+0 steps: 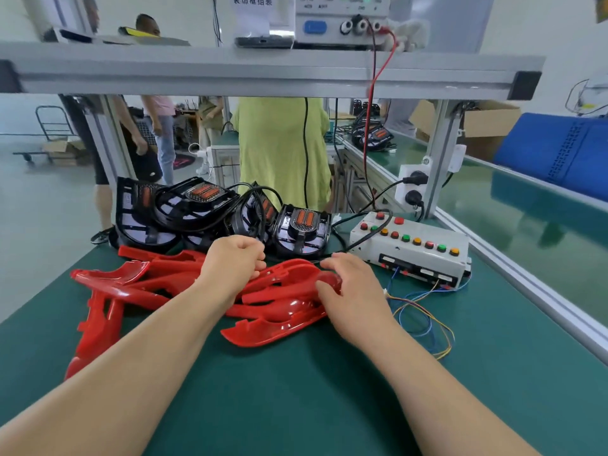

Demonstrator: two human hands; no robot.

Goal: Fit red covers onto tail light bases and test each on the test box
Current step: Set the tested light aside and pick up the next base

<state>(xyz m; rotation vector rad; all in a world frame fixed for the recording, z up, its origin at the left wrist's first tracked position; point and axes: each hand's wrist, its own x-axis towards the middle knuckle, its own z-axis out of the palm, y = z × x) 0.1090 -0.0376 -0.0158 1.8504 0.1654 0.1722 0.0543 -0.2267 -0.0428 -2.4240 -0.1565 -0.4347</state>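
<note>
The top cover (289,274) lies on the red pile mid-desk (296,406). The left hand (232,263) pinches its left part with curled fingers; the right hand (350,287) curls round its rounded right end. Its long axis runs left-right, rounded end toward the test box (411,248). Best to lift it level, clear of the covers beneath, toward the far bases (197,205).
</note>
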